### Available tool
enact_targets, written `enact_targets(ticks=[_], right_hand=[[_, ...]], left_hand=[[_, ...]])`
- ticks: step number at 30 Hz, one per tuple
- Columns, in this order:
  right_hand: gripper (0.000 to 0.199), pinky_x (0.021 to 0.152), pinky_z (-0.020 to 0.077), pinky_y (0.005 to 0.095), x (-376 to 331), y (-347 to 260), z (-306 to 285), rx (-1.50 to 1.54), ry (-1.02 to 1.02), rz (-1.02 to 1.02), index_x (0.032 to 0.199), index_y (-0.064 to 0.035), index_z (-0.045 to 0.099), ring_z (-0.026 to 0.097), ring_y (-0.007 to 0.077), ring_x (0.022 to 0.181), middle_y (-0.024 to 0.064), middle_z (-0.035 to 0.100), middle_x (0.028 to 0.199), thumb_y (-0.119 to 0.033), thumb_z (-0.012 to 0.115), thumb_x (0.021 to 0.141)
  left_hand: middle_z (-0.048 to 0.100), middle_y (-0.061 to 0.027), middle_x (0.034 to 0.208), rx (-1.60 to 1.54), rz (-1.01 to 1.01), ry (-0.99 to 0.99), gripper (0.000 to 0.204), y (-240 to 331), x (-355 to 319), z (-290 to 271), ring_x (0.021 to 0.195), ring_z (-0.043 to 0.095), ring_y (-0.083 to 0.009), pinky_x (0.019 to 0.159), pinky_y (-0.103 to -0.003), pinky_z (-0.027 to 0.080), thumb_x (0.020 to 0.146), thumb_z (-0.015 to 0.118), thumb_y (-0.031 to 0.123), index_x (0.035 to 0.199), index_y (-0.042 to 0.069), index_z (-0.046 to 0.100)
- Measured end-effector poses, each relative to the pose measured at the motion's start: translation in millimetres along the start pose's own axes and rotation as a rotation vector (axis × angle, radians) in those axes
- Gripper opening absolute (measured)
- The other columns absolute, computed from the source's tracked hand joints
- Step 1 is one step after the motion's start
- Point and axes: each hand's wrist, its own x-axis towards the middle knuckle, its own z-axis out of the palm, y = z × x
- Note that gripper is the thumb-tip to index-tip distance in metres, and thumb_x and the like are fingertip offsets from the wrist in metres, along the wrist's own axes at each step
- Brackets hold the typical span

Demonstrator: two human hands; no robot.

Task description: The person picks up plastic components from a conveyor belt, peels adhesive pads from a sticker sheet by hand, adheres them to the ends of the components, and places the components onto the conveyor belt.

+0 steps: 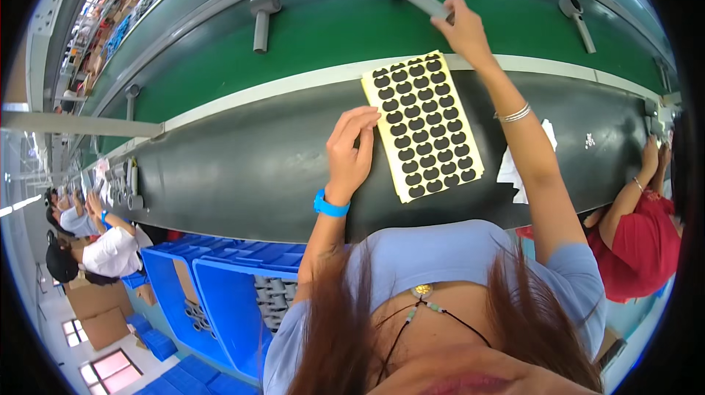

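No wording, number, brand or sign is legible. Labels noted: small dark rounded labels in columns on a yellow backing sheet (424, 129); any print on these is too small to read.

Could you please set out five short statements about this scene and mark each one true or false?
1. The right hand grips the handle end of a gray part. True.
2. The left hand is also gripping a gray part. False: its fingertips are at the left edge of the label sheet.
3. Another gray piece is on the green surface, left of the gripped one. True.
4. The label sheet lies wholly on the green surface. False: most of it lies on the dark work surface.
5. A blue wristband is on the left wrist. True.
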Motion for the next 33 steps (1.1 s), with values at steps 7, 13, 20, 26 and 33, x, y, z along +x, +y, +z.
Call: enact_targets(ticks=[7, 13, 20, 26, 33], right_hand=[[0.058, 0.093, 0.0469, 0.0411, 38, -93, -12, 0.076, 0.265, -0.807, 0.136, -0.0106, 0.034, 0.061, 0.0303, 0.104, 0.0119, 0.065, 0.112, -0.015, 0.065, 0.087], [0.030, 0.079, 0.0506, 0.0331, -70, -168, -60, 0.417, 0.030, -0.938, 0.112, -0.0034, 0.062, 0.063, 0.0266, 0.093, 0.0119, 0.066, 0.105, -0.006, 0.065, 0.083], [0.050, 0.087, 0.0477, 0.0321, -120, -76, -39, 0.327, 0.040, -0.197, 0.129, -0.0037, 0.049, 0.058, 0.0216, 0.103, 0.0144, 0.058, 0.119, -0.014, 0.068, 0.084], [0.054, 0.078, 0.0474, 0.0325, -200, -30, -9, 0.142, -0.054, 0.026, 0.127, -0.0021, 0.046, 0.053, 0.0232, 0.086, 0.0133, 0.047, 0.111, -0.007, 0.070, 0.079], [0.039, 0.077, 0.0482, 0.0295, -191, -17, -11, 0.143, 0.029, 0.099, 0.120, -0.0035, 0.054, 0.057, 0.0206, 0.091, 0.0107, 0.054, 0.104, -0.008, 0.067, 0.083]], left_hand=[[0.060, -0.0173, 0.113, 0.288, 0.331, 0.137, 0.027, 16, 58, -25, 0.103, 0.059, -0.0314, 0.088, -0.039, 0.047, 0.082, 0.063, 0.001, 0.109, 0.000, 0.061], [0.051, -0.0186, 0.128, 0.417, 0.475, 0.149, 0.059, 57, 84, -38, 0.115, 0.052, -0.0318, 0.092, -0.038, 0.044, 0.079, 0.073, 0.011, 0.130, 0.000, 0.046], [0.065, -0.0090, 0.083, -0.462, -0.560, -0.187, 0.027, 19, 54, -32, 0.062, 0.063, -0.0152, 0.056, -0.026, 0.050, 0.090, 0.062, 0.018, 0.106, -0.001, 0.053], [0.064, -0.0101, 0.095, -0.511, -0.842, -0.170, 0.029, -20, 34, -23, 0.060, 0.064, -0.0159, 0.053, -0.027, 0.052, 0.090, 0.061, 0.022, 0.106, 0.000, 0.051], [0.063, -0.0109, 0.098, -0.437, -0.873, -0.195, 0.028, -27, 36, -5, 0.059, 0.063, -0.0165, 0.055, -0.027, 0.052, 0.091, 0.060, 0.020, 0.108, -0.001, 0.051]])
